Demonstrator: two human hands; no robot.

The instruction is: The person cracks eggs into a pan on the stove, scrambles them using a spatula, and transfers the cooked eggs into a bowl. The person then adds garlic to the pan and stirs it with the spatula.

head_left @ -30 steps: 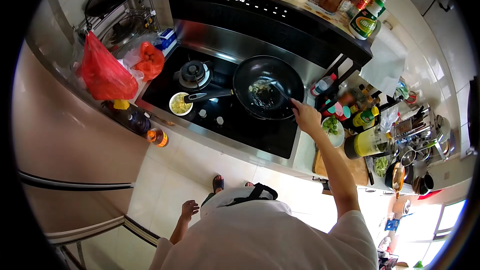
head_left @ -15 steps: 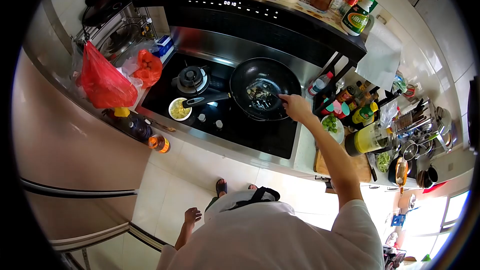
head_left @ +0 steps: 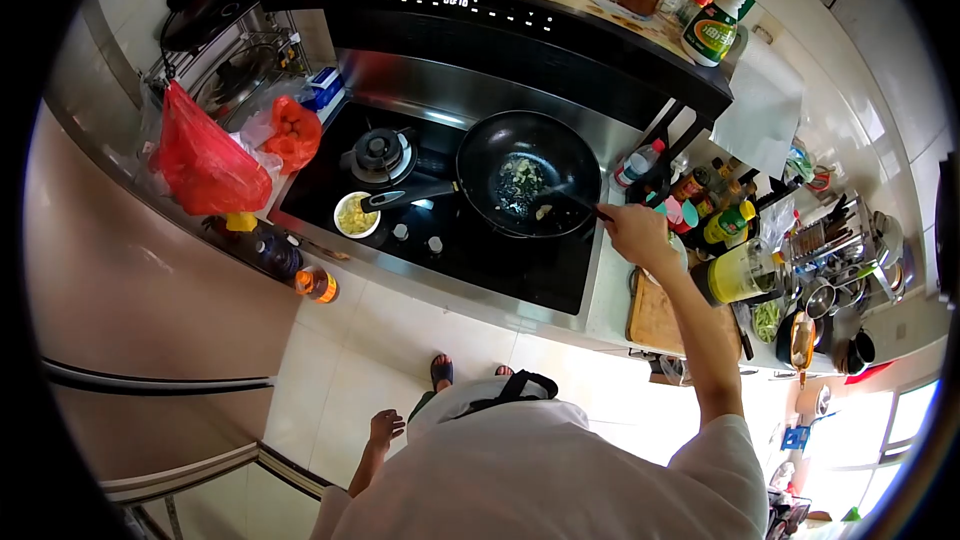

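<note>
A black wok (head_left: 485,145) sits on the right side of the stove, its handle pointing left. Small chopped pale pieces (head_left: 520,178) lie in shiny oil at its bottom. My right hand (head_left: 637,235) is closed round the dark handle of a spatula (head_left: 570,190), at the wok's right rim. The spatula's blade reaches down inside the wok, near the pieces. Low at my left side hangs my left hand (head_left: 386,427), away from the stove, fingers loosely bent and apart, with nothing visible in it. A white bowl (head_left: 341,224) of yellowish food stands below the wok handle.
Left of the wok is a second burner (head_left: 380,152). Red plastic bags (head_left: 205,165) hang at the far left. A cutting board (head_left: 660,315), a yellow-green jug (head_left: 735,275) and several bottles crowd the right counter. The range hood (head_left: 480,40) overhangs the stove's back.
My right hand has moved right, drawing the spatula toward the wok's right rim. The pale pieces are spread differently, with one clump lower right. My left hand stays about where it was.
</note>
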